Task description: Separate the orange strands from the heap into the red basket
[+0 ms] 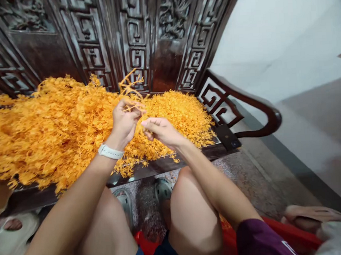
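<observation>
My left hand (126, 118), with a pale watch band on the wrist, is closed on a branching orange plastic stem (131, 85) that sticks up above the fingers. Just to its right, my right hand (160, 131) has its thumb and fingers pinched together; whatever lies between them is too small to make out. Behind and left of the hands spreads a big heap of orange artificial sprigs (69, 122). A second mound of small orange pieces (178, 115) lies behind my right hand, on the same bench.
The dark carved wooden bench has a tall back (166, 66) and a curved armrest (262, 118) at right. A black phone (227, 136) lies at the seat's right end. Red material (292, 231) is beside my legs. Another person's foot (13, 225) shows at lower left.
</observation>
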Tool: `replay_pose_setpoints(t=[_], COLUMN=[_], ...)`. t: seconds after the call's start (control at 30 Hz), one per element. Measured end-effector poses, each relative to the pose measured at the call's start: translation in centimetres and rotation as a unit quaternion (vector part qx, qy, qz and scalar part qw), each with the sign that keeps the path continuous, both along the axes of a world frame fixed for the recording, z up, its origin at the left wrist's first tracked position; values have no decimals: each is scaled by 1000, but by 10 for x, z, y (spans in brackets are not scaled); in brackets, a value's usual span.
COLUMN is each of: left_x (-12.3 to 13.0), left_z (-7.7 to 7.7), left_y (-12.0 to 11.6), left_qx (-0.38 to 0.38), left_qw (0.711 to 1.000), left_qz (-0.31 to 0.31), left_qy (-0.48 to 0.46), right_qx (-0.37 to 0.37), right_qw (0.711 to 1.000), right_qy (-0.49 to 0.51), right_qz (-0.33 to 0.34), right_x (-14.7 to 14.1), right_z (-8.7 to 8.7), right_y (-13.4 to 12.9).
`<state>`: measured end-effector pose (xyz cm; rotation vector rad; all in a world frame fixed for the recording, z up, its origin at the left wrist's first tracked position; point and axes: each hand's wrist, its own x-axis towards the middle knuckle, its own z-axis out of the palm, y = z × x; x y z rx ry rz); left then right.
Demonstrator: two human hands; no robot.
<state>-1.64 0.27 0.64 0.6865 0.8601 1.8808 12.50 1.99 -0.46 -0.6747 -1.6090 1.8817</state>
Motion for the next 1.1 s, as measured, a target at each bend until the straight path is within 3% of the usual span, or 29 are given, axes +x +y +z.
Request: replay_pose_setpoints(t=[0.13, 0.2, 0.23, 0.27, 0.33, 0.37, 0.4, 0.43, 0.5, 0.53, 0.57, 0.6, 0.63, 0.7, 0.77, 0.83, 0.93, 1.03, 1.1], left_x=[-4, -14, -22, -30, -47, -53, -58, -60, -58, -56, -53, -50, -47, -42, -37, -30, -17, -7, -6], left_z=[1, 2, 2, 2, 0, -1, -3, -3, -4, -3, -3, -2, -1, -1, -2, -3, -2, 0, 0], left_y=[1, 8, 13, 18, 27, 30, 30, 29, 24, 22, 20, 19, 18, 17, 16, 13, 9, 8, 11], left_qx=[-74, -75, -71, -77, -79, -80, -80, -79, -76, -65, -63, -64, -61, -53, -36, -18, -2, -9, -23], left_qw=[997, 994, 992, 989, 987, 987, 987, 988, 989, 990, 990, 991, 992, 994, 996, 998, 999, 999, 998], left_qz=[-10, -4, 2, 20, 63, 73, 76, 70, 49, 38, 44, 46, 49, 53, 47, 27, -8, -19, -11], left_qy=[-37, -77, -101, -120, -124, -121, -117, -115, -120, -121, -121, -111, -101, -80, -68, -57, -33, -27, -49], right_qx=[-38, -38, -25, -14, -8, -4, -1, 0, -7, -12, -41, -76, -108, -171, -215, -220, -147, -73, -29], right_qw=[997, 991, 976, 940, 832, 805, 807, 836, 944, 974, 984, 974, 959, 937, 939, 956, 982, 991, 998], right_qy=[69, 83, 72, 70, 65, 66, 69, 79, 103, 131, 167, 205, 218, 202, 156, 104, 44, 57, 60], right_qz=[7, 96, 204, 334, 551, 590, 586, 543, 314, 182, 48, -64, -145, -228, -220, -162, -108, -94, -6], right_x=[-10, -20, -27, -34, -45, -46, -43, -37, -18, -8, 2, 9, 15, 19, 17, 9, -2, -8, -12], right_z=[-7, -9, -8, -6, 1, 6, 11, 16, 24, 27, 29, 30, 30, 28, 24, 18, 12, 9, 6], right_y=[-15, -37, -50, -65, -90, -98, -102, -100, -83, -69, -53, -38, -24, -8, -6, -13, -25, -37, -52])
